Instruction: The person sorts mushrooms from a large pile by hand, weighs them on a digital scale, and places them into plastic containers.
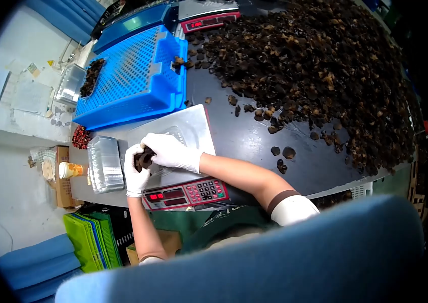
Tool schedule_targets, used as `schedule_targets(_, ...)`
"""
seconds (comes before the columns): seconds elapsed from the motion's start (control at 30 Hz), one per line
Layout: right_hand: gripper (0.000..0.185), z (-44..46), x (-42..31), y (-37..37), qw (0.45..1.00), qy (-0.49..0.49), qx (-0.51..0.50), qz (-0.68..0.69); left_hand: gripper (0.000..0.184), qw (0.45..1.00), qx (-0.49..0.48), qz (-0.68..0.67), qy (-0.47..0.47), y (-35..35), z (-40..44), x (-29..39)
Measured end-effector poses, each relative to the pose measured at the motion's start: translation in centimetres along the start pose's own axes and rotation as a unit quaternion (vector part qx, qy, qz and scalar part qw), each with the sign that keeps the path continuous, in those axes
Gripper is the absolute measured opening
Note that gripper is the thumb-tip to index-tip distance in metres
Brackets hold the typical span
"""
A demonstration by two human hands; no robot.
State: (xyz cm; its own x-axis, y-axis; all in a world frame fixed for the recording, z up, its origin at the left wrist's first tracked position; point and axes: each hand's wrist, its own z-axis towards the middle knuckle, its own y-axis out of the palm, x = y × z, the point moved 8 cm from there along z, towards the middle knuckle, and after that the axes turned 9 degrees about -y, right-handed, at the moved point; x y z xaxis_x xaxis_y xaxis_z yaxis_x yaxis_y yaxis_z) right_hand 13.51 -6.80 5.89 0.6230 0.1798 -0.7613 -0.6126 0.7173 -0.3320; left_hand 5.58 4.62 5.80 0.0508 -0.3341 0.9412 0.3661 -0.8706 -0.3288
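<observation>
Both of my hands wear white gloves and meet above the steel plate of a red-framed digital scale (199,121). My left hand (135,171) is curled round a few dark brown dried mushrooms (144,158). From the other side, my right hand (173,151) closes its fingertips on the same mushrooms. A clear plastic tray (177,132) lies on the scale plate, partly hidden beneath my right hand. Red digits glow on the scale's display, too small to read surely.
A large heap of dark mushrooms (305,65) covers the table's right side, with a few loose ones nearer. Upturned blue crates (128,76) stand behind the scale. Stacked clear trays (105,164) and a white-capped bottle (70,170) are at left. Another scale (209,22) sits farther back.
</observation>
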Motion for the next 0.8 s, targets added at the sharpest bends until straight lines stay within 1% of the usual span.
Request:
schedule_targets(0.07, 0.032, 0.8, 0.9, 2.3, 0.992, -0.032, -0.061, -0.11, 0.045, 0.988, -0.023, 0.131, 0.079, -2.2, 0.7, -2.6)
schedule_targets(0.1, 0.038, 0.4, 1.5, 3.4, 0.978, -0.072, -0.063, -0.184, 0.049, 0.977, -0.044, 0.183, 0.096, -2.9, 0.7, -3.5)
schedule_targets(0.13, 0.051, 0.1, 1.7, 3.5, 0.973, -0.077, -0.081, -0.201, 0.058, 0.957, -0.039, 0.263, 0.113, -3.0, 0.6, -3.5)
schedule_targets(0.2, 0.063, -0.7, 2.0, 3.0, 0.969, -0.086, -0.087, -0.215, 0.067, 0.943, -0.047, 0.308, 0.117, -2.5, 0.2, -3.1)
schedule_targets(0.23, 0.071, -1.0, 2.2, 2.5, 0.973, -0.055, -0.106, -0.195, 0.075, 0.948, -0.052, 0.298, 0.102, -2.4, 0.4, -3.4)
schedule_targets(0.27, 0.074, -1.3, 2.4, 2.1, 0.969, -0.037, -0.128, -0.207, 0.077, 0.952, -0.063, 0.282, 0.104, -2.0, 0.4, -3.5)
schedule_targets(0.33, 0.078, -2.2, 1.7, 0.0, 0.967, -0.007, -0.157, -0.2, 0.081, 0.94, -0.077, 0.305, 0.135, 0.2, 0.3, -2.6)
schedule_targets(0.4, 0.083, -3.4, 1.2, -2.5, 0.964, 0.019, -0.163, -0.211, 0.086, 0.947, -0.096, 0.274, 0.138, 2.2, 0.4, -2.6)
schedule_targets(0.47, 0.088, -4.7, 1.1, -5.0, 0.982, -0.009, -0.108, -0.156, 0.09, 0.945, -0.109, 0.282, 0.125, 3.5, 0.5, -2.0)
schedule_targets(0.53, 0.087, -5.4, 0.0, -7.9, 0.991, 0.036, -0.071, -0.106, 0.091, 0.952, -0.102, 0.26, 0.123, 3.5, 0.7, -1.0)
schedule_targets(0.57, 0.085, -6.0, -1.1, -9.8, 0.993, 0.062, -0.034, -0.099, 0.091, 0.958, -0.094, 0.243, 0.122, 3.4, 0.8, -0.6)
schedule_targets(0.6, 0.074, -7.6, -0.9, -11.3, 0.995, 0.061, 0.025, -0.08, 0.087, 0.963, -0.093, 0.222, 0.123, 3.0, 0.9, -0.5)
schedule_targets(0.67, 0.059, -10.9, -0.6, -14.8, 0.985, 0.117, 0.101, -0.081, 0.08, 0.976, -0.066, 0.168, 0.125, 1.7, 1.0, -1.2)
schedule_targets(0.73, 0.048, -15.5, -0.1, -18.3, 0.961, 0.167, 0.181, -0.129, 0.062, 0.989, -0.025, 0.116, 0.087, 0.1, 0.9, -2.1)
schedule_targets(0.8, 0.044, -22.0, 1.5, -21.1, 0.908, 0.232, 0.219, -0.271, 0.048, 0.995, 0.035, 0.073, 0.055, -1.7, 0.8, -3.4)
